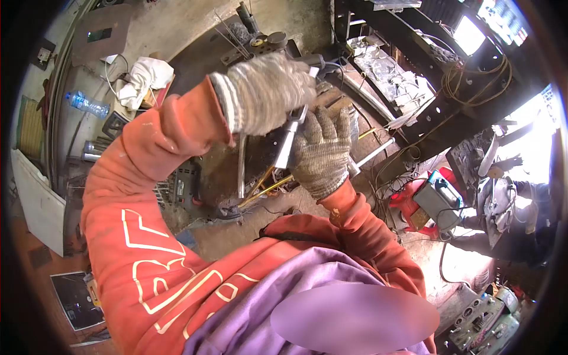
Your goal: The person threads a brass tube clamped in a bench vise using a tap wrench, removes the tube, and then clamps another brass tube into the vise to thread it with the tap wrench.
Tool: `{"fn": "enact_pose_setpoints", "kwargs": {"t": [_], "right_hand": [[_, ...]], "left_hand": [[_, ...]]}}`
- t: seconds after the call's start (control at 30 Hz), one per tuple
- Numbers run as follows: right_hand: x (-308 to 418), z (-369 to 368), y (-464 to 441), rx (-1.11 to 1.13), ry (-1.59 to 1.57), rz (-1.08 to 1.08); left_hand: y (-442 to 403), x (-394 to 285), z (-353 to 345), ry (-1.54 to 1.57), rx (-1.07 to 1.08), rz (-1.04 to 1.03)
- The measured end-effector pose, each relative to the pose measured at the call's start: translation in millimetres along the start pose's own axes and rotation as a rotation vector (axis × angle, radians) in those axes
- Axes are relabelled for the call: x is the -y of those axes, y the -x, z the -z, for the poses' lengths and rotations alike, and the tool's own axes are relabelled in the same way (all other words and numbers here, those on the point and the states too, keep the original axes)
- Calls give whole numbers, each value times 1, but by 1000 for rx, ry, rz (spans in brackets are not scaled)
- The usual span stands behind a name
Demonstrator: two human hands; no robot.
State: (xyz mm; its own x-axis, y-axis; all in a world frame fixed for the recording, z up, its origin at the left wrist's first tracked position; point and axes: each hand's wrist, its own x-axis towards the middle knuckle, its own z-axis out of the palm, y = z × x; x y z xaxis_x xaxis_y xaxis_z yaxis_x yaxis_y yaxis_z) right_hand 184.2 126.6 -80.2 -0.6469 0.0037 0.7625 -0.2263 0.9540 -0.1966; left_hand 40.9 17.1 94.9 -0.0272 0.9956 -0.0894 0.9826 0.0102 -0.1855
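Note:
My left hand (266, 94), in a striped knitted glove, is blurred, with its fingers curled round a shiny metal tool (287, 145) that slants down between my hands. Beside it, my right hand (322, 151) wears a similar glove; its fingers point away from me, slightly apart, and lie over a part on the dark work surface. What is under the right palm is hidden. A metal bar (241, 168) lies below my left wrist, and yellow rods (269, 189) lie nearer my body.
A white cloth (145, 80) and a plastic bottle (87, 105) are at the left. Round metal pieces (276, 40) stand at the back. On the right are coiled cables (473, 83), a dark metal frame, a grey machine (438, 201) on red and part of another person (526, 219).

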Motion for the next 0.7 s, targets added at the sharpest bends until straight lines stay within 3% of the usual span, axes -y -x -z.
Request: {"fn": "enact_pose_setpoints", "kwargs": {"t": [0.03, 0.1, 0.13, 0.2, 0.23, 0.3, 0.33, 0.4, 0.43, 0.5, 0.53, 0.7], "right_hand": [[1, -1, 0, 1, -1, -1], [2, -2, -3, -6, -88, -23], [4, 3, -8, -60, -27, 11], [2, 2, -6, -77, -21, 24], [2, 1, -5, -89, -20, 34], [6, 0, -7, -47, -33, -30], [6, 0, -8, -67, -25, -25], [5, -3, -7, -88, 24, -13], [4, -4, -6, -87, 41, -14], [0, -3, -3, -104, 1, 29], [-2, -6, 3, 10, -62, 2], [1, 1, 0, -14, -71, -4]], "left_hand": [[1, 8, 7, 4, 33, -10], [1, 4, 16, 236, 201, 322], [2, 3, 15, 235, 198, 318], [6, 4, 10, 619, 228, 416], [8, 1, 8, 560, 138, 355], [4, -1, 7, 13, 27, 183], [4, -2, 3, 21, 28, 178], [1, 0, -5, -121, -322, -107], [-1, -1, -4, -78, -182, -150], [-9, -9, -5, -75, -207, -195], [-8, -12, -4, -123, -185, -190], [-8, -3, -4, -33, -65, -130]]}}
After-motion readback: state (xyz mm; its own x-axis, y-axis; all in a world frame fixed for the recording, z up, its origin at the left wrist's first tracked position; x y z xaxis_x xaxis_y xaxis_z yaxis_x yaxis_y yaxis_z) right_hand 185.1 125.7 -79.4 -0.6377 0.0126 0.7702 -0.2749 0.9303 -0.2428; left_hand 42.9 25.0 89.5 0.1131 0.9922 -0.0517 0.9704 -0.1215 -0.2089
